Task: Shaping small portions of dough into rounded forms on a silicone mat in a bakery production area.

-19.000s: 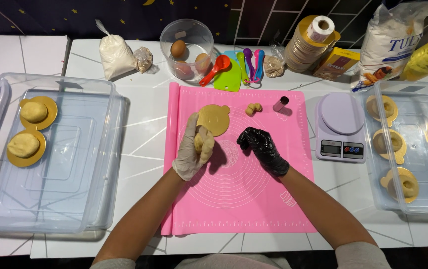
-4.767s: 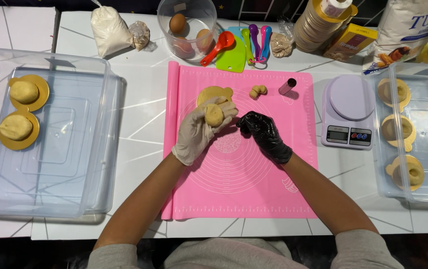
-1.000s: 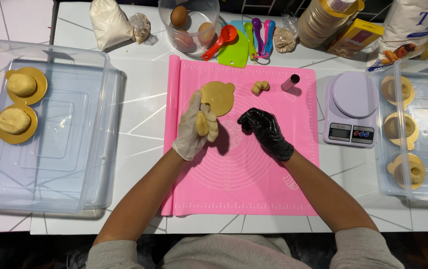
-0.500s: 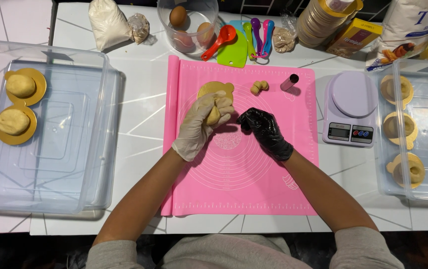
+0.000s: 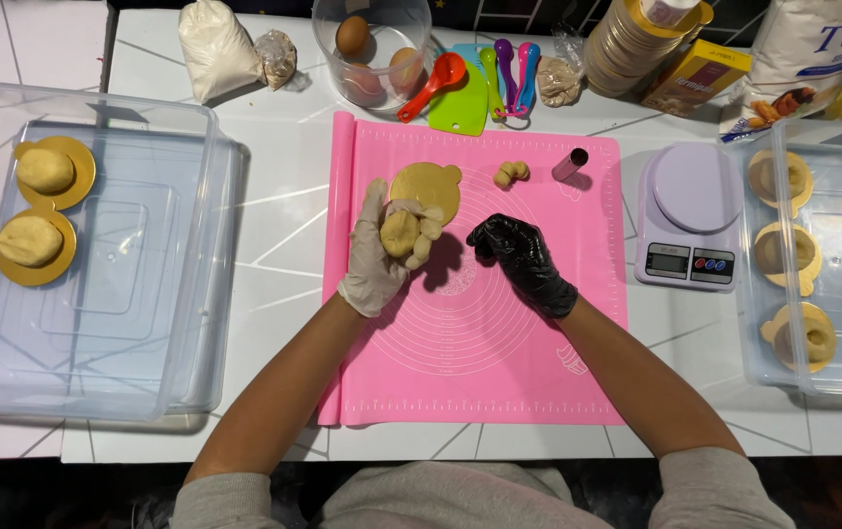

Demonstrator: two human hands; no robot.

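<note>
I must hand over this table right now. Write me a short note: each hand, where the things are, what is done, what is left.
Left hand, light glove: closed around a dough ball.
Right hand, black glove: holds nothing, fingers curled on the pink mat.
A bare gold disc lies on the mat, small dough bits beside it.
Done: two dough pieces on gold discs in the left tub.
Left: the held ball is not yet on a disc.

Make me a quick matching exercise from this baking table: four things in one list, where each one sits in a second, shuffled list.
Things:
1. dough ball
2. gold board
3. kitchen scale
4. eggs

Places:
A. in the clear bowl at the back
B. in the left hand
C. on the white table, right of the pink mat
D. flat on the pink mat, beyond the left hand

Pairs: 1-B, 2-D, 3-C, 4-A
</note>
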